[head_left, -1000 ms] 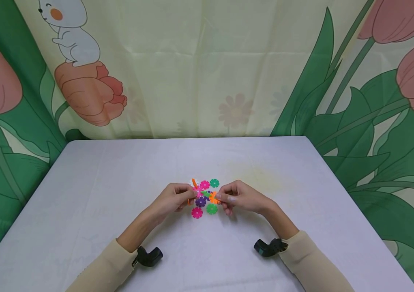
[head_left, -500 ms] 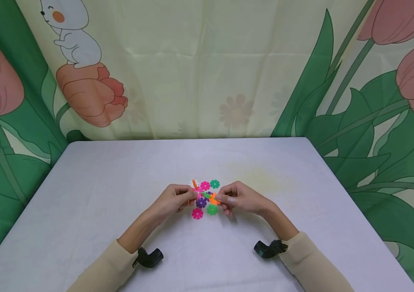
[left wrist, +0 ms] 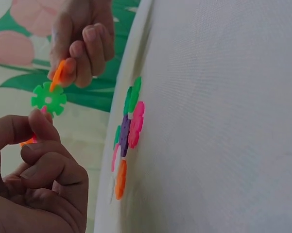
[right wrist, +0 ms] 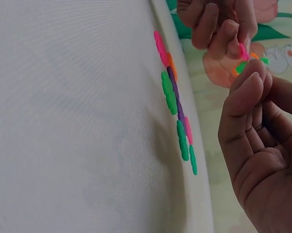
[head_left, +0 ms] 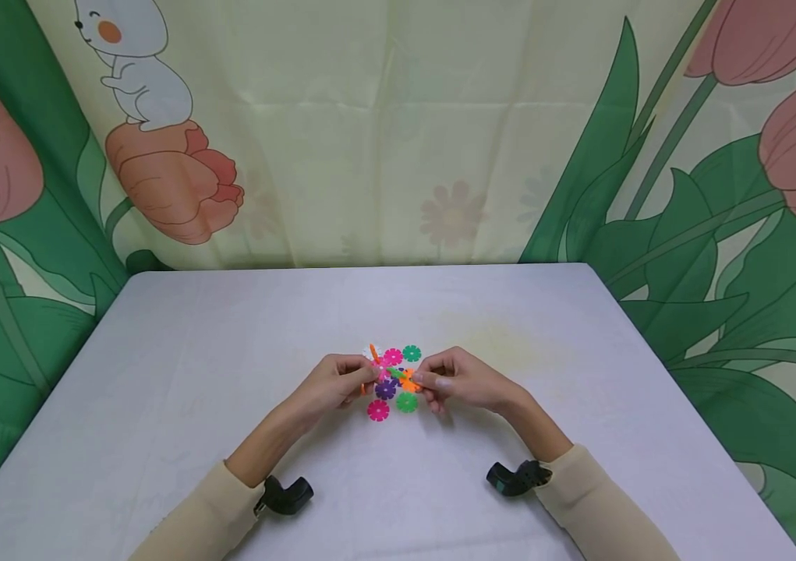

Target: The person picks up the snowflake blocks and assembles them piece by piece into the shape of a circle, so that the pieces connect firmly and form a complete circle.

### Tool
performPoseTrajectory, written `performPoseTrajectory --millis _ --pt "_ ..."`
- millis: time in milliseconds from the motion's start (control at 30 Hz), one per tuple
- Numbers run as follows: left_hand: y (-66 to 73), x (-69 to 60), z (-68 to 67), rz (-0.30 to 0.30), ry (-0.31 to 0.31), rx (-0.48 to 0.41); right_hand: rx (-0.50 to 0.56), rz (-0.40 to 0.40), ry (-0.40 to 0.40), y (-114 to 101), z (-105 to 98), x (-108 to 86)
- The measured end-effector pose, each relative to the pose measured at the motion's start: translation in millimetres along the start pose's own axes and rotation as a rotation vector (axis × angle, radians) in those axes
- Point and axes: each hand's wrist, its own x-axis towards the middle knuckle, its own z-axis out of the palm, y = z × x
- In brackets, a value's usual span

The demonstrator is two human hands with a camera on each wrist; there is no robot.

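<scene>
In the head view my left hand (head_left: pixel 337 380) pinches a pink notched plastic disc (right wrist: pixel 243 52) between thumb and index finger. Opposite it, my right hand (head_left: pixel 466 379) pinches an orange notched disc (left wrist: pixel 57 76). A bright green notched disc (left wrist: pixel 38 100) stands between the two, touching both and apparently slotted into them. The left wrist view shows this small chain held above the table. Another bit of orange (left wrist: pixel 26 142) shows behind my left fingers, mostly hidden. Below the hands lie loose discs: pink (head_left: pixel 378 411), green (head_left: pixel 407 402), purple (head_left: pixel 385 389) and teal (head_left: pixel 411 353).
A white cloth covers the table (head_left: pixel 229 327). Behind it hangs a curtain (head_left: pixel 341 156) printed with tulips and a white animal. Both wrists carry black cameras; the left one (head_left: pixel 287 496) sits near the beige cuff.
</scene>
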Motion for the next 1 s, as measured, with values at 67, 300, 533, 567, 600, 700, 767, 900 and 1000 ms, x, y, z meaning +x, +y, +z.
performPoseTrajectory --millis 67,300,533,567,600,700,767,900,1000 --pt "1.0 0.5 0.2 -0.01 0.004 0.0 0.003 -0.004 0.002 -0.4 0.0 -0.1" --pt "2.0 1.2 2.2 -0.014 -0.006 -0.026 0.015 0.001 0.034 -1.5 1.5 0.9" --pt "1.0 0.0 8.0 0.007 -0.075 -0.017 0.026 0.01 0.092 -5.3 7.4 2.2" --pt "0.9 -0.6 8.7 0.01 -0.079 -0.017 0.033 0.013 0.103 -5.7 8.6 2.5" --pt "1.0 -1.0 9.7 0.012 -0.083 -0.019 0.041 0.016 0.115 -5.9 9.9 2.9" --pt "0.5 -1.7 12.9 0.018 -0.08 -0.011 0.07 0.022 0.138 -6.3 13.9 4.1" --pt "-0.5 -1.8 14.8 0.023 -0.071 0.0 0.081 0.025 0.148 -6.1 16.5 5.2" --pt "-2.4 -1.6 18.3 0.037 -0.046 0.012 0.073 0.027 0.165 -5.7 20.5 7.5" --pt "-3.7 -1.7 19.9 0.04 -0.019 0.008 0.044 0.025 0.181 -5.9 23.2 8.3"
